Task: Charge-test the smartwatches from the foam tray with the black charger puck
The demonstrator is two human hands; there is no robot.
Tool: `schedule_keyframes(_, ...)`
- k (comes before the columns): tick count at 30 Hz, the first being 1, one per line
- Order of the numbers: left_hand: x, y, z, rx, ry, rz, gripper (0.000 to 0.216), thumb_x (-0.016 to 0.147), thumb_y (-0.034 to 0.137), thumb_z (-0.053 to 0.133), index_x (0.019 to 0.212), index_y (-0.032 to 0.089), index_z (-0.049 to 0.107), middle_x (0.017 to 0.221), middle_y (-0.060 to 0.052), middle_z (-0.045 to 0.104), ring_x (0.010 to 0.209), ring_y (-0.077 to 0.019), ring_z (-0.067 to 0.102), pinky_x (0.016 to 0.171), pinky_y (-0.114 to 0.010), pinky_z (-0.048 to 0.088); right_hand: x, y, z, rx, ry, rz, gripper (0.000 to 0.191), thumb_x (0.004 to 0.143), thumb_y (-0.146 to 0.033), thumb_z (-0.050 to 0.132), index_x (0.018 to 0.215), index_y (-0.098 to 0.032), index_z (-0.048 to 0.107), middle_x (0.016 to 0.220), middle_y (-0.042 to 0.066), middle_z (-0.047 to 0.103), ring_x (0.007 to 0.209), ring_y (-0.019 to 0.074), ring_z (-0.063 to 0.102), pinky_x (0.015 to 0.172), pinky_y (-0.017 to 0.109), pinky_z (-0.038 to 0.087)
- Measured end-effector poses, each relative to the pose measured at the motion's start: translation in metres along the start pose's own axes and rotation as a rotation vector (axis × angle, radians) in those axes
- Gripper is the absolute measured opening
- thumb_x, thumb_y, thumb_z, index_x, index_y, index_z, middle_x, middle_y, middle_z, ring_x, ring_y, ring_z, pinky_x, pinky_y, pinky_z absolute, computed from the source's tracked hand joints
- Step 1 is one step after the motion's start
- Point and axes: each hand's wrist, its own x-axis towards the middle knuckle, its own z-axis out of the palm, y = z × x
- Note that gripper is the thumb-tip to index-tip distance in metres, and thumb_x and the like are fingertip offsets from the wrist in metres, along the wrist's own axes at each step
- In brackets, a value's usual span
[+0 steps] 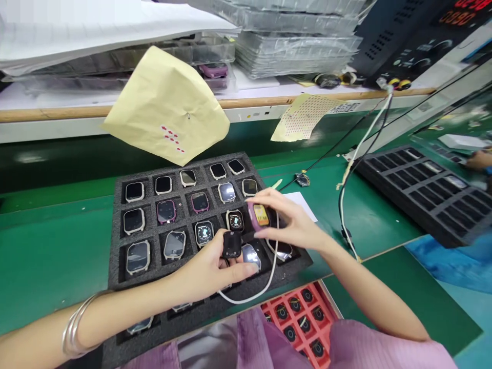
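My left hand grips a small black square device by its sides, its flat face up. What kind of device it is I cannot tell. Just right of it, my right hand pinches a purple smartwatch by the case, its screen lit yellow. Both hands are over a dark foam tray, whose pockets hold several smartwatch heads with silver or purple cases. Two of these watches show lit faces. A white cable loops below my hands; its ends are hidden.
Under the bench edge lies a red tray of round black parts. White and black cables hang at the right, beside another foam tray and a co-worker's hand. A yellow sheet hangs from the shelf; clear trays are stacked above.
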Motion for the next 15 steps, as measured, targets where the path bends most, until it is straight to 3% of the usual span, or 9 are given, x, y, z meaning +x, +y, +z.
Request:
schedule_keyframes(4, -0.013, -0.001, 0.015, 0.013, -0.054, -0.056, 0.027, 0.083, 0.028, 0.068, 0.098, 0.020, 0.047, 0.089, 0.001, 0.053, 0.075, -0.0120, 0.050, 0.066, -0.025, 0.042, -0.007, 0.024, -0.021, -0.252, -0.114, 0.032, 0.051, 0.090, -0.033, 0.067, 0.136, -0.018, 0.050, 0.116, 0.013, 0.055, 0.106, 0.0269, 0.055, 0.090, 0.045, 0.049)
schedule_keyframes(9, -0.033, -0.013, 0.038, -0.074, -0.106, -0.156, 0.019, 0.086, 0.026, 0.063, 0.096, 0.020, 0.049, 0.088, 0.001, 0.052, 0.073, -0.0117, 0.049, 0.066, -0.025, 0.042, -0.013, 0.014, -0.033, -0.449, -0.229, -0.007, 0.037, 0.094, -0.027, 0.058, 0.131, -0.019, 0.053, 0.138, 0.016, 0.048, 0.124, 0.0312, 0.047, 0.103, 0.052, 0.040)
schedule_keyframes(12, -0.048, -0.021, 0.042, -0.134, -0.097, -0.145, 0.023, 0.086, 0.031, 0.065, 0.102, 0.021, 0.053, 0.091, -0.001, 0.055, 0.075, -0.0123, 0.050, 0.068, -0.026, 0.044, -0.024, -0.001, -0.042, -0.427, -0.249, 0.066, 0.025, 0.095, -0.028, 0.057, 0.118, -0.018, 0.059, 0.125, 0.014, 0.053, 0.109, 0.0264, 0.056, 0.091, 0.041, 0.048)
schedule_keyframes(15, -0.060, -0.037, 0.048, -0.196, 0.045, -0.095, 0.039, 0.081, 0.039, 0.071, 0.114, 0.024, 0.056, 0.092, -0.003, 0.061, 0.072, -0.0127, 0.053, 0.064, -0.025, 0.044, -0.043, -0.013, -0.046, -0.375, -0.379, 0.089, 0.021, 0.095, -0.028, 0.057, 0.113, -0.018, 0.061, 0.104, 0.008, 0.060, 0.084, 0.0189, 0.061, 0.075, 0.031, 0.050)
